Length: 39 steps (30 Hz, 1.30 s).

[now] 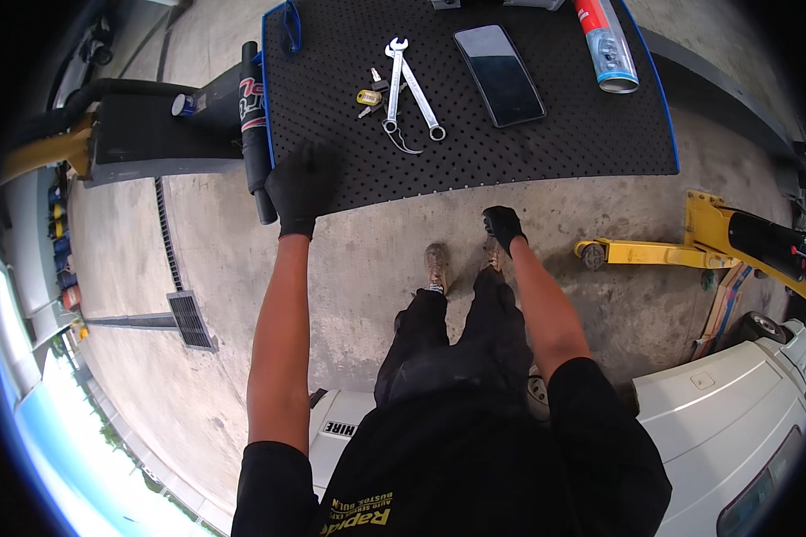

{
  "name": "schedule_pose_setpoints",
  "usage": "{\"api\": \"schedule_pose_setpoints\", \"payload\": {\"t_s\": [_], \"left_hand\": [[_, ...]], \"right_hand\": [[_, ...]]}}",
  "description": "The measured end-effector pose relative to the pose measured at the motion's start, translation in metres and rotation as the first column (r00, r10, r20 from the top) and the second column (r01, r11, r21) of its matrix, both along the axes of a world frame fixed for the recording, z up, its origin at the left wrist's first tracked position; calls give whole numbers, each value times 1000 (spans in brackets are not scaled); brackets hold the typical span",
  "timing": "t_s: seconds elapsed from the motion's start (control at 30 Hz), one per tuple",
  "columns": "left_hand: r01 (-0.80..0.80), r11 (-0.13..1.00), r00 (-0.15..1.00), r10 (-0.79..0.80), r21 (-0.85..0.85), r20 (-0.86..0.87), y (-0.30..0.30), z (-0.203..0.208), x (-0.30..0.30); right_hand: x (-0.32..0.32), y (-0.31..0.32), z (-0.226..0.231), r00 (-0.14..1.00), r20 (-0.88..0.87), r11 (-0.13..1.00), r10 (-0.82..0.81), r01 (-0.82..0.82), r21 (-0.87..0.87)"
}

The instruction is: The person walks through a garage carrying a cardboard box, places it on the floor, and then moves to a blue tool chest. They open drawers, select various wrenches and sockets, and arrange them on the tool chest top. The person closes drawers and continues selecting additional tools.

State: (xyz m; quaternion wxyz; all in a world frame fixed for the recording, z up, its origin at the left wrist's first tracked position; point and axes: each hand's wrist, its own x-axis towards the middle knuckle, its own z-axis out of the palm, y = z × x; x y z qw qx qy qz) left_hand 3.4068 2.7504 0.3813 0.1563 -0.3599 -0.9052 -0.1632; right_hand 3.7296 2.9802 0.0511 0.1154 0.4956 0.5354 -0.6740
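Note:
My left hand, in a black glove, rests at the near left corner of a cart top with a black perforated mat. Its fingers blend into the dark mat, so their pose is hidden. Right beside it, a black tube-shaped part runs along the cart's left side. My right hand, also gloved in black, hangs in front of the cart with its fingers curled in; nothing shows in it. On the mat lie two crossed wrenches, keys with a yellow tag and a dark-screened phone.
A red and silver spray can lies at the mat's far right; a blue-rimmed item sits far left. Yellow lift arms reach in from the right. A white vehicle stands behind me. A drain grate is set in the concrete floor.

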Motion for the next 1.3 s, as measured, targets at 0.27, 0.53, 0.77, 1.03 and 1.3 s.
{"api": "schedule_pose_setpoints", "payload": {"t_s": [0.27,0.53,0.77,1.03,1.3], "left_hand": [[-32,998,999,31,48,20,-4,-3,-2],[-112,994,989,111,6,96,0,5,2],[107,983,994,-105,148,-20,-7,4,9],[543,829,825,-557,-134,-97,-10,22,23],[291,956,952,-292,-22,-88,-7,5,17]], "right_hand": [[-26,-22,18,982,-180,998,64,-59,32],[-47,-38,109,804,-467,922,-367,247,-299],[-41,-77,152,701,-562,897,-440,304,-322],[-23,-81,129,699,-370,789,-612,508,-346],[-20,-68,44,598,-227,631,-769,650,-425]]}}
